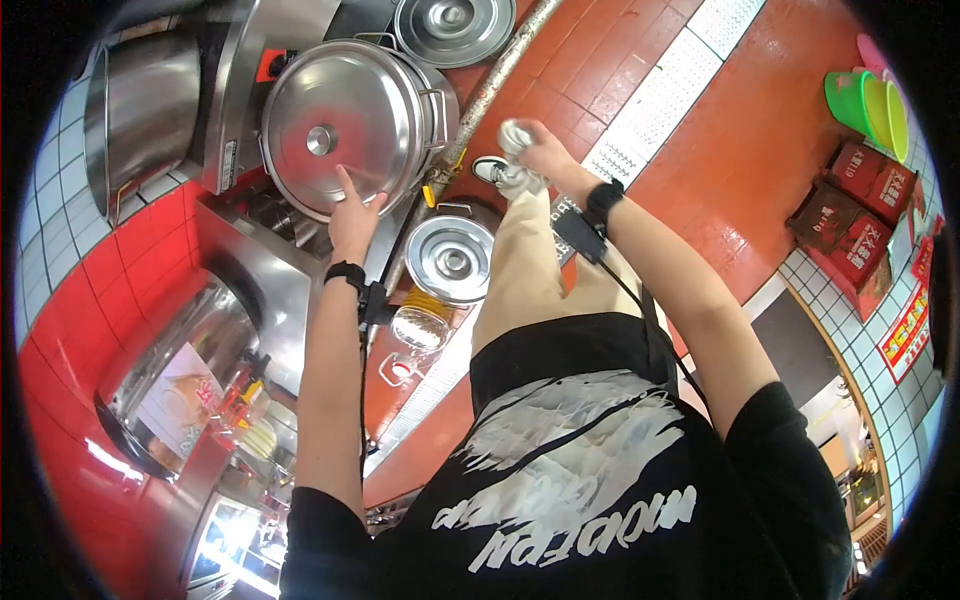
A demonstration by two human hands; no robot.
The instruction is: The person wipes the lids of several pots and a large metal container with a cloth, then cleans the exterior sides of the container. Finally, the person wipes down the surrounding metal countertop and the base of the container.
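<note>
My left hand (355,215) rests at the lower edge of the lid (350,110) of a big steel pot, its index finger stretched out on the metal. The lid has a round knob in its middle and lies on the pot. Over on the right, my right hand (545,155) is closed on a crumpled pale cloth (517,180), which hangs down above my leg and shoe. A side handle (437,118) of the big pot points toward that hand, with a gap between them.
Below the big pot stands a smaller lidded pot (450,258), beside a clear plastic container (420,325). Another round lid (455,28) is at the top. A rusty pipe (500,75) runs along the stove. Red-brown boxes (865,185) and green buckets (850,105) stand at the right.
</note>
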